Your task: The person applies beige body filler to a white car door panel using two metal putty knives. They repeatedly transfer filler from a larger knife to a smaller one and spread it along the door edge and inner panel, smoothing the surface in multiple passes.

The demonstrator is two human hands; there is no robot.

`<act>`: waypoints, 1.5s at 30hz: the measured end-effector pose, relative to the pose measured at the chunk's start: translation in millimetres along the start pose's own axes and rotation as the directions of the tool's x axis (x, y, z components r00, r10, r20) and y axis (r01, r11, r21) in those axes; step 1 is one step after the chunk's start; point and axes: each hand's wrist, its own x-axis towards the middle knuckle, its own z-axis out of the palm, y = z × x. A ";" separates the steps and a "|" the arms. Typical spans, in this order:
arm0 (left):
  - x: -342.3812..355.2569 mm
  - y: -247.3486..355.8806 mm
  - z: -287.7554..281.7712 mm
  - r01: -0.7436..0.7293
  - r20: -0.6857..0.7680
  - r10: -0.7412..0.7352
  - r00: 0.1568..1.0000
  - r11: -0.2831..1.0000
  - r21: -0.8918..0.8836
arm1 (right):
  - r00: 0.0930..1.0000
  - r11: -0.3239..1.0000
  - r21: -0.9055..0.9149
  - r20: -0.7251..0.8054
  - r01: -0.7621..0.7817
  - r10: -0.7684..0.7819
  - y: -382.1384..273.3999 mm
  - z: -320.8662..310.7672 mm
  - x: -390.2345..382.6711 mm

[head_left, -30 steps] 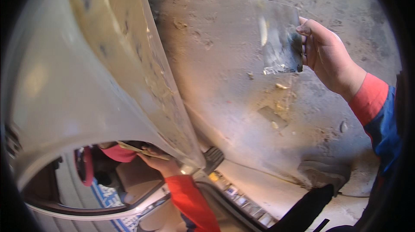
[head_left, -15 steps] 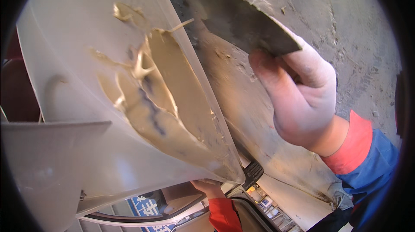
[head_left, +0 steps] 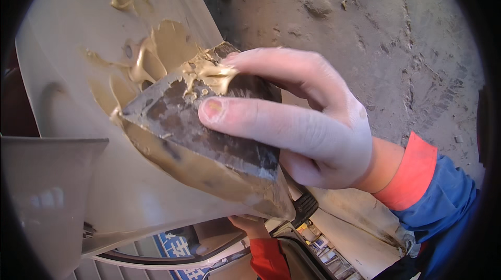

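My right hand (head_left: 323,123), whitened with dust, pinches a dark flat putty spreader (head_left: 229,139) between thumb and fingers. Tan putty (head_left: 209,74) is heaped on its upper face near my fingertips. The spreader lies over a smeared patch of filler (head_left: 182,168) on a grey curved body panel (head_left: 141,212) and hides part of it. More ridges of filler (head_left: 169,42) stick up on the panel beyond. My left hand (head_left: 249,224), with a red sleeve, is at the panel's lower edge; its fingers are hidden.
Rough, dusty concrete floor (head_left: 417,61) spreads to the right. A grey flange (head_left: 47,191) juts out at the lower left. Below the panel are a dark-rimmed curved opening (head_left: 177,259), a black ribbed piece (head_left: 306,208) and shelving with small items (head_left: 323,248).
My right hand has swung the spreader down and left onto the filler patch; its putty-laden face now shows. The panel sits slightly further left in view. My left hand stays put.
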 end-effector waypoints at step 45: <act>-17.7 -57.2 -29.8 0.010 -0.050 -0.005 0.999 0.995 0.096 | 0.888 0.967 0.068 0.416 -0.245 0.195 -9.1 16.4 -212.7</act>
